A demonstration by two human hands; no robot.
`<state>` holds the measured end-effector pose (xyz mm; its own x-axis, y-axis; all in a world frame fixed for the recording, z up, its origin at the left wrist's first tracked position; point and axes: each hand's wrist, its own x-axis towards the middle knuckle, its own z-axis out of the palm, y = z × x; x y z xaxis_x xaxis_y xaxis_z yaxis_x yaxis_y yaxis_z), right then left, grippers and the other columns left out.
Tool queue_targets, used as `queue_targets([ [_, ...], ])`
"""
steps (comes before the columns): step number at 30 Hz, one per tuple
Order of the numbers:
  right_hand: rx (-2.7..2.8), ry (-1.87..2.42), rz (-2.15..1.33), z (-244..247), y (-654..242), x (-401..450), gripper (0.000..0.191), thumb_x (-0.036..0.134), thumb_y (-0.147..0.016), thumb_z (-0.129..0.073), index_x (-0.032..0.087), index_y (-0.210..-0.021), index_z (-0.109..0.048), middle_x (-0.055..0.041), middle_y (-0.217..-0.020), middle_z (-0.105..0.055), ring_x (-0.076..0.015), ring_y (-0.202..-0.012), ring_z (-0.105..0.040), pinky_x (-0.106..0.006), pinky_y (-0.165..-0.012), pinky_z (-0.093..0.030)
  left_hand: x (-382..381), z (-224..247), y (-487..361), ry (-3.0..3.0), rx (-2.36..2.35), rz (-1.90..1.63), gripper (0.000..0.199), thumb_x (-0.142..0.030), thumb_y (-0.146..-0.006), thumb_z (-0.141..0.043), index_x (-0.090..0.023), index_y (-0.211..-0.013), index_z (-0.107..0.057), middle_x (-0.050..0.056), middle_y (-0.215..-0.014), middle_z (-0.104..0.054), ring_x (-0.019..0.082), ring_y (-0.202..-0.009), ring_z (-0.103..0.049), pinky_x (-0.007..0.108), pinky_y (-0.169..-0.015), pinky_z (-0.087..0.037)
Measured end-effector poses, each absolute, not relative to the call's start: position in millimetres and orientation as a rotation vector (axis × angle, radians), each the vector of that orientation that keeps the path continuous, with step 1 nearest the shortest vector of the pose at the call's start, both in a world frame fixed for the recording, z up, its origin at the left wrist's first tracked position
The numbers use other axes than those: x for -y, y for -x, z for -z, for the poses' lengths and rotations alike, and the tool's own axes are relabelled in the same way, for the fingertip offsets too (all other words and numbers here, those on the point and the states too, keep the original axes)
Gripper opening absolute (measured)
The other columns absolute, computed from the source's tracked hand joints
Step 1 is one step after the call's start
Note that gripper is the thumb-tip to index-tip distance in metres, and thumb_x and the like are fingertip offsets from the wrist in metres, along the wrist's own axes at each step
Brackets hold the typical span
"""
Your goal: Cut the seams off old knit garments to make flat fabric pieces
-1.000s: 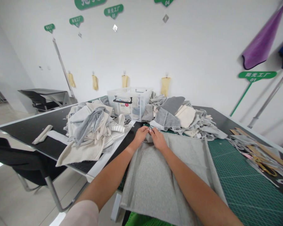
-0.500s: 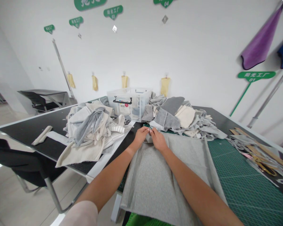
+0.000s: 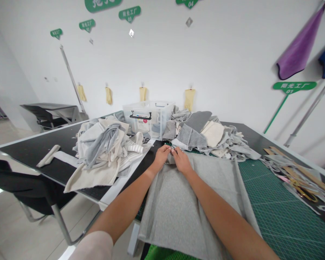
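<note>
A large piece of grey fabric (image 3: 176, 202) lies over the green cutting mat (image 3: 268, 202) and hangs past the table's near edge. At the fabric's far left corner, my left hand (image 3: 162, 155) and my right hand (image 3: 181, 159) meet with fingertips almost touching. Both hands have their fingers closed in a pinch on the bunched edge of the cloth. A small dark green bit shows just beyond the fingertips, too small to name.
Left of my arms lies a heap of grey and cream cloth pieces (image 3: 103, 141). Behind my hands stand a clear plastic bin (image 3: 157, 122) and another pile of scraps (image 3: 203, 133). Gold-handled scissors (image 3: 304, 191) lie among strips at right. A black chair (image 3: 29, 191) stands at left.
</note>
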<state>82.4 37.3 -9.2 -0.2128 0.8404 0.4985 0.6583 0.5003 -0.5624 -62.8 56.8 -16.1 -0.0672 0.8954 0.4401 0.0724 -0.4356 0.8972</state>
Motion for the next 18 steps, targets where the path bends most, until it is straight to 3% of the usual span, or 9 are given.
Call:
queue_targets([
  [18, 1.960, 1.248, -0.300, 8.1, -82.0, -35.8, 0.032, 0.048, -0.106, -0.030, 0.024, -0.098, -0.049, -0.0061, -0.085, -0.067, -0.0239, -0.080, -0.064, -0.031, -0.066, -0.034, -52.5, 12.7, 61.1, -1.472, -1.044, -1.604, 0.022, -0.035, -0.083, -0.061, -0.015, -0.086, -0.070, 0.003, -0.085, -0.069, 0.015, -0.080, -0.061, 0.025, -0.079, -0.047],
])
